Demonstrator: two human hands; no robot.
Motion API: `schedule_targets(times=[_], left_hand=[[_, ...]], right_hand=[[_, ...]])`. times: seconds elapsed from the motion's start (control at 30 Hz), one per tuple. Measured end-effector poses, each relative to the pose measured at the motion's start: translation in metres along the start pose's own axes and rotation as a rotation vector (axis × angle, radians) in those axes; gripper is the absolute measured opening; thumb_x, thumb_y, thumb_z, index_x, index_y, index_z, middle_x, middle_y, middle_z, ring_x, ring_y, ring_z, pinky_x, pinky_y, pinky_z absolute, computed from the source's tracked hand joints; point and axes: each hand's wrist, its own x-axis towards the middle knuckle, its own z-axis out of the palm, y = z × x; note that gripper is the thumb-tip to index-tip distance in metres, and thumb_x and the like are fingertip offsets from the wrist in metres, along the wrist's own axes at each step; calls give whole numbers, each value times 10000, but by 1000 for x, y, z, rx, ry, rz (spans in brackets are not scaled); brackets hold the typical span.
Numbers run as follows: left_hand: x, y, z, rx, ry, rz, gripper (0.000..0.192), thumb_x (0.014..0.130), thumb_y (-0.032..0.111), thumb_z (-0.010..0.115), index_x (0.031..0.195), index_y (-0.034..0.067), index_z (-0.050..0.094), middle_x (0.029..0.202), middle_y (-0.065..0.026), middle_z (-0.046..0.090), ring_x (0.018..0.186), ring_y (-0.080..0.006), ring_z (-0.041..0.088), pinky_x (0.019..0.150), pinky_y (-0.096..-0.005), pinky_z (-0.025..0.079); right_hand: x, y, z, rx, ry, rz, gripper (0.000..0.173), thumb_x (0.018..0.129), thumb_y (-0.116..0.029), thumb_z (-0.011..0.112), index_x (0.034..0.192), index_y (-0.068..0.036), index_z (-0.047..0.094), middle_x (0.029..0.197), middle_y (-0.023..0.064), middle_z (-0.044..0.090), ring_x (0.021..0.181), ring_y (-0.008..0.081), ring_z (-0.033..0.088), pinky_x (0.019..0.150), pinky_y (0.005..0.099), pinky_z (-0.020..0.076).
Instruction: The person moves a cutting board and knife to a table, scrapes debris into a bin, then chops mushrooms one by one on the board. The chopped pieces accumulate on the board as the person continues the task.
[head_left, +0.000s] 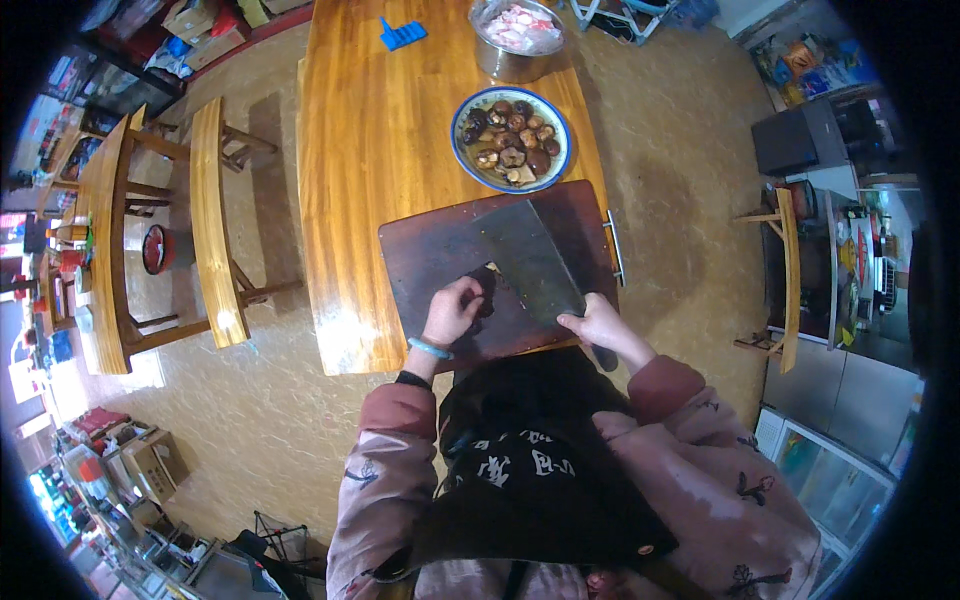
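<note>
A dark cutting board (435, 247) lies at the near end of the wooden table. My right hand (600, 326) grips the handle of a broad cleaver (529, 259), its wide blade lying low over the board. My left hand (452, 309), with a pale bangle at the wrist, is left of the blade, fingers curled at a wet, dark patch; whether it pinches anything cannot be told. A small pale piece (492, 266) sits by the blade's left edge. Just beyond the board stands a blue-rimmed bowl (455, 150) of whole brown mushrooms (512, 156) in liquid.
A steel pot (510, 66) holding a plastic bag of pinkish meat stands behind the bowl. A blue plastic object (403, 35) lies at the table's far side. A metal handle (615, 247) projects at the right edge. Wooden benches (214, 225) stand to the left.
</note>
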Motion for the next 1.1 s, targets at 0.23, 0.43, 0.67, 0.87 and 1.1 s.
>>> schedule_targets(times=[0.23,0.43,0.67,0.87,1.1], left_hand=[[6,-12,-4,-26,-109,140,90,764,-23,565,848,8,583,809,-130,576,779,-319,568,710,-338,460],[14,-15,-3,302,-127,392,100,752,56,603,845,19,595,845,-160,583,823,-354,559,732,-380,464],[4,-14,-11,294,-224,250,162,696,86,657,843,31,616,839,-153,609,838,-343,570,730,-383,474],[2,-14,-6,291,-38,211,157,689,47,634,845,31,615,865,-147,606,838,-341,570,737,-378,475],[-17,-7,0,308,-82,324,173,673,49,645,839,39,596,841,-128,591,822,-333,559,730,-386,469]], right_hand=[[1,-1,6,-54,5,47,189,787,-147,649,762,25,576,532,60,517,432,144,504,431,307,401],[-2,-5,7,-113,-41,18,227,784,-160,651,805,53,574,557,76,536,442,160,521,445,315,414],[-3,1,10,-146,9,-5,306,775,-210,645,698,75,566,530,143,560,437,220,554,468,350,433],[-2,4,11,-188,31,-21,306,760,-228,654,714,67,586,564,160,576,477,245,573,501,369,446],[-8,1,8,-266,61,-100,301,744,-212,655,829,74,616,735,258,608,741,376,611,681,409,467]])
